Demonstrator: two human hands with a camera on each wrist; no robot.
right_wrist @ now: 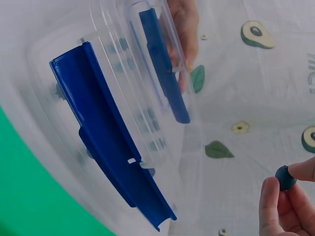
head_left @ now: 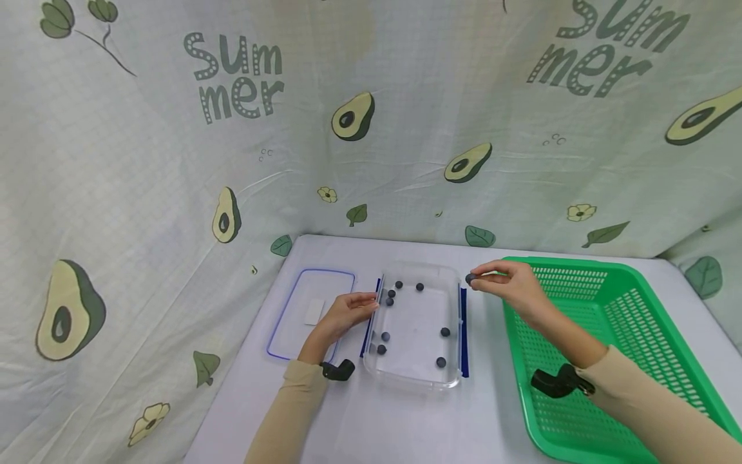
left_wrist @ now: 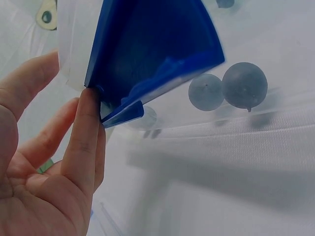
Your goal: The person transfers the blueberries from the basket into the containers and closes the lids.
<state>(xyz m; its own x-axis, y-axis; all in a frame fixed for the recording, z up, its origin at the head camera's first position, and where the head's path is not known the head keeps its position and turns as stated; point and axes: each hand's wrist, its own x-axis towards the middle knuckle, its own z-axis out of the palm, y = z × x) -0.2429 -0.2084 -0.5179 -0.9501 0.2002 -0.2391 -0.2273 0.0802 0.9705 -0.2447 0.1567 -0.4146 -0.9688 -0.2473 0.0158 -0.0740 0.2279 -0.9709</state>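
In the head view a clear plastic box point(head_left: 414, 380) with blue side clasps point(head_left: 465, 341) stands on the white table, holding several small dark blue balls point(head_left: 445, 332). My right hand point(head_left: 513, 290) pinches another dark blue ball point(right_wrist: 285, 178) between thumb and fingertips, above the table just right of the box's far right corner. My left hand point(head_left: 348, 312) is at the box's left side. In the left wrist view, fingertips of the left hand point(left_wrist: 64, 152) touch the left blue clasp point(left_wrist: 157, 49), their fingers fairly straight. Through the clear wall, balls point(left_wrist: 244, 85) show a small nub.
A clear lid point(head_left: 290, 322) with a blue rim and a white label lies left of the box, partly behind the left hand. The green perforated basket point(head_left: 524, 399) stands to the right, under my right forearm. A printed curtain point(head_left: 406, 161) hangs behind the table.
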